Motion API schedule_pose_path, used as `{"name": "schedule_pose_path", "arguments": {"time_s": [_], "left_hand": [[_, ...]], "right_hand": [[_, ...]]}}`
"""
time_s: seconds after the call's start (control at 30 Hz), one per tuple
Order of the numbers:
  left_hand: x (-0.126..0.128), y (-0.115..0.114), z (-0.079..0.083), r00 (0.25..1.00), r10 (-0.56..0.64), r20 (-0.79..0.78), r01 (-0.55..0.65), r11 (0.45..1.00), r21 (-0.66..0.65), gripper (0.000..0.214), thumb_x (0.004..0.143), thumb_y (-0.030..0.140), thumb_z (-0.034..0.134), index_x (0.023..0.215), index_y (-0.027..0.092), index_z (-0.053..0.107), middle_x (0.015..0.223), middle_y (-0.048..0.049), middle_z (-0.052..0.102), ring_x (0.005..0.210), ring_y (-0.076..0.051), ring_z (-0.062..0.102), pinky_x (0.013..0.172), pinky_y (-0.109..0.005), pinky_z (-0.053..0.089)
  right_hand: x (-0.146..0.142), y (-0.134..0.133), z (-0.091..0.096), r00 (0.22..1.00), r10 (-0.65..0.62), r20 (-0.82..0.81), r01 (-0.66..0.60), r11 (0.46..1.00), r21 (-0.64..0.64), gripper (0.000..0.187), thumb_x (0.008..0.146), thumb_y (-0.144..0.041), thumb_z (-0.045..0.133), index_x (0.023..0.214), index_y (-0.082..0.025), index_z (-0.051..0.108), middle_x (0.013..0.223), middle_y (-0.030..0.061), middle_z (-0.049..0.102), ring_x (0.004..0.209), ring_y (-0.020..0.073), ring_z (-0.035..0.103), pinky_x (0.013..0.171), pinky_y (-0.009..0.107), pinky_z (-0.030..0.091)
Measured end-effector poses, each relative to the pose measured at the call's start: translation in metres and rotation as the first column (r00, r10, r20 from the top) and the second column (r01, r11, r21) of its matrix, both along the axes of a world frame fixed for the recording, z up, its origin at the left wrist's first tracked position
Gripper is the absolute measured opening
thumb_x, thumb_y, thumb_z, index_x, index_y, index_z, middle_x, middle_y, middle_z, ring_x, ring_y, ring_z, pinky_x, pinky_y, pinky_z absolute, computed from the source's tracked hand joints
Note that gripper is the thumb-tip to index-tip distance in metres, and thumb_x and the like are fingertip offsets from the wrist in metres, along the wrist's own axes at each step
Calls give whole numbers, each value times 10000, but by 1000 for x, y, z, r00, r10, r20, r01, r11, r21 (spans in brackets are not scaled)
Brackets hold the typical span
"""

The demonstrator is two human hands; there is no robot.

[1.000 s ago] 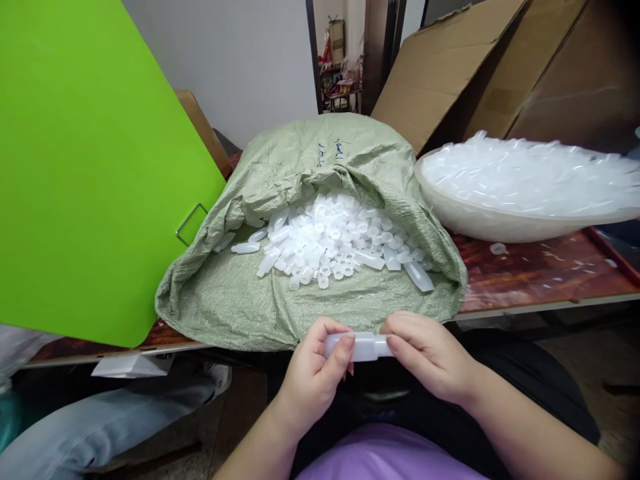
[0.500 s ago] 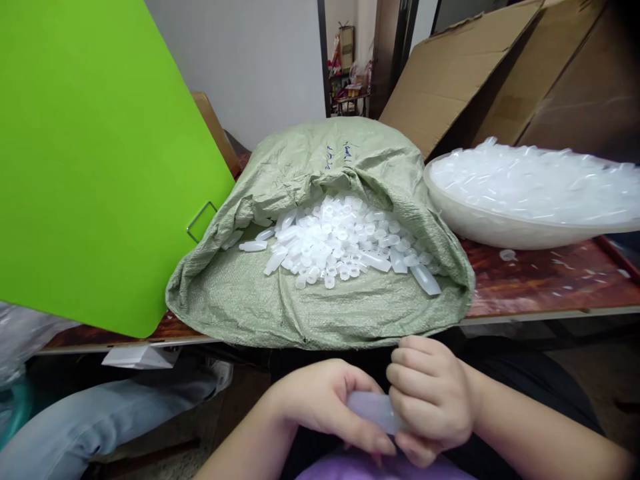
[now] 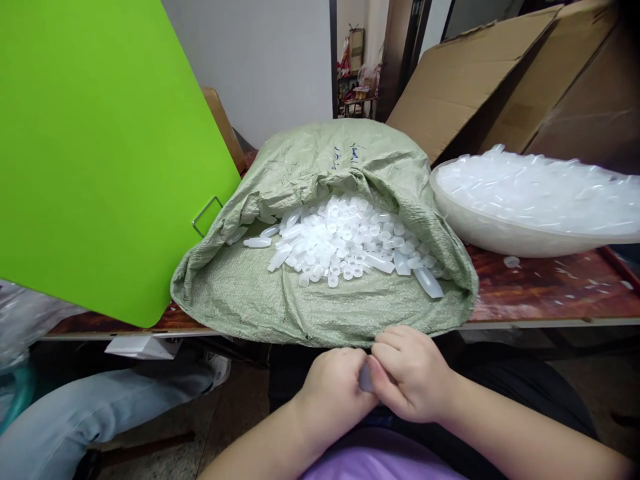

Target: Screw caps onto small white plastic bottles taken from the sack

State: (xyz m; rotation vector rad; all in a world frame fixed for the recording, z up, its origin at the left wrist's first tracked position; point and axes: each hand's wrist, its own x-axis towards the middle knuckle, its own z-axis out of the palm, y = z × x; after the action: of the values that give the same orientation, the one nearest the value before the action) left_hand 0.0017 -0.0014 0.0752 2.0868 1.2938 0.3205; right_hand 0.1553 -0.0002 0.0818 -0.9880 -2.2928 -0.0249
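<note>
My left hand (image 3: pixel 334 390) and my right hand (image 3: pixel 407 373) are pressed together just below the table edge, both closed around a small translucent plastic bottle (image 3: pixel 365 379). Only a sliver of the bottle shows between the fingers. Right above the hands lies an open green woven sack (image 3: pixel 325 307) with a heap of white plastic bottles and caps (image 3: pixel 345 243) spilling from its mouth.
A wide white basin (image 3: pixel 505 233) heaped with clear plastic pieces stands on the wooden table (image 3: pixel 550 287) at the right. A bright green board (image 3: pixel 95 153) leans at the left. Cardboard boxes (image 3: pixel 500 80) rise behind. Another person's jeans-clad leg (image 3: pixel 100 417) shows at lower left.
My hands first held the bottle stretched between them, then dropped toward my lap. Now they have closed tightly together around it, hiding most of it.
</note>
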Motion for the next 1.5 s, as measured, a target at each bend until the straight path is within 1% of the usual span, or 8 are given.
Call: {"name": "schedule_pose_path", "arguments": {"time_s": [0.2,0.4,0.73,0.87,1.0,1.13,1.23,1.5], "left_hand": [[-1,1,-1,996,42,74,-27,980,-197,249,788,348,476,816,168,646,782,-49,671,678,-176,581,588,-251,406],[-6,11,-19,985,40,169,62,825,-562,341,672,447,641,849,155,643,657,19,557,552,-116,446,498,-228,317],[13,19,-88,950,258,176,-68,721,-690,590,652,407,665,1179,162,563,986,-73,639,711,-161,580,604,-260,448],[-5,21,-46,996,-26,89,70,839,-539,614,698,473,633,1225,173,544,1158,-109,619,966,-240,603,839,-347,459],[-49,36,39,841,-486,236,525,632,-570,550,731,416,633,1228,194,551,1105,-81,656,984,-217,618,829,-294,477],[-95,94,91,997,-74,-34,67,981,-180,380,838,385,470,1149,192,576,1130,-62,625,1013,-183,591,872,-270,454],[-120,153,90,873,265,-409,-215,963,165,685,751,385,550,1355,124,356,1361,-168,415,1210,-284,441,989,-355,365],[-117,209,63,771,129,-623,-77,991,110,940,614,404,626,1415,178,190,1420,-164,249,1284,-311,329,999,-346,353]], "right_hand": [[0,3,-4,996,-51,76,74,943,-324,392,919,-312,305,599,-188,493,568,3,518,558,128,465,549,267,289],[14,34,13,989,-141,53,148,842,-519,323,880,-481,411,885,-189,550,802,27,598,738,160,544,632,265,387],[4,107,4,852,-438,288,513,810,-284,284,823,-323,537,1038,-145,589,989,140,591,975,295,548,777,364,418],[3,106,0,857,-433,279,499,832,-242,228,823,-308,522,942,-121,579,945,144,590,943,300,556,774,383,430],[18,86,-2,927,-374,39,366,873,-321,204,819,-332,515,938,-166,521,882,74,625,804,209,606,691,312,473],[30,60,-10,965,-218,-145,149,912,-382,194,846,-370,500,951,-209,527,807,26,629,701,154,609,625,259,493],[34,50,-21,973,-147,-178,68,920,-385,236,867,-392,488,1010,-218,558,814,31,632,700,155,613,619,258,514],[36,53,-35,969,-137,-207,45,917,-395,244,868,-369,505,1046,-217,573,841,40,650,696,150,625,609,249,541]]}}
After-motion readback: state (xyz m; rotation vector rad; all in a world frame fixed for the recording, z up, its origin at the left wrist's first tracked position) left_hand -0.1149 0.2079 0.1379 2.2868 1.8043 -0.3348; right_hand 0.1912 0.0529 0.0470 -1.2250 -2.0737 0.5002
